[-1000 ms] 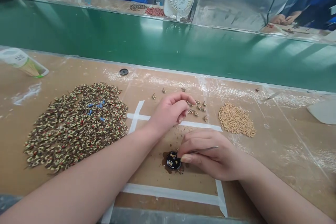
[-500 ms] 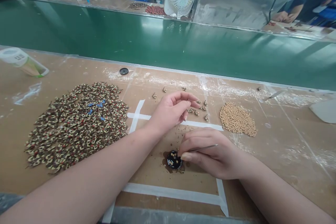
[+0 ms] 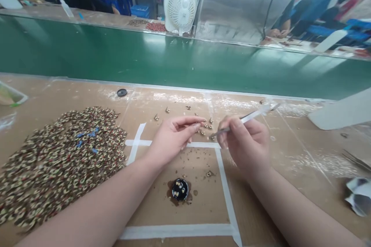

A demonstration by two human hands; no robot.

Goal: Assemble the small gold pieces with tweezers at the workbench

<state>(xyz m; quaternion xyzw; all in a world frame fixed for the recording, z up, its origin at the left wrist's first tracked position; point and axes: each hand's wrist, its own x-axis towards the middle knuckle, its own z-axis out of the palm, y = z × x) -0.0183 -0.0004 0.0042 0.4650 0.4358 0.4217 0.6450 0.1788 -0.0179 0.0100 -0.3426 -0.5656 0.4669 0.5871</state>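
Observation:
My left hand point(image 3: 171, 139) hovers over the taped square, thumb and forefinger pinched on a tiny brown piece I can barely make out. My right hand point(image 3: 244, 142) is closed on metal tweezers point(image 3: 242, 119), whose tip points left toward the left fingertips. A few small brown pieces point(image 3: 204, 128) lie scattered just behind both hands. A small black dish point(image 3: 180, 189) holding several tiny beads sits on a dark stain near the front of the square, apart from both hands.
A big heap of brown, cream and red small parts point(image 3: 58, 158) covers the left of the table. A green conveyor belt point(image 3: 162, 61) runs behind. A black cap point(image 3: 122, 92), a white fan point(image 3: 180, 4), white card point(image 3: 342, 112) and crumpled paper point(image 3: 358, 197) are around.
My right hand lifted the tweezers from the black dish up toward the left fingertips. The view shifted, so the dish sits lower and the tan bead pile is hidden behind my right hand.

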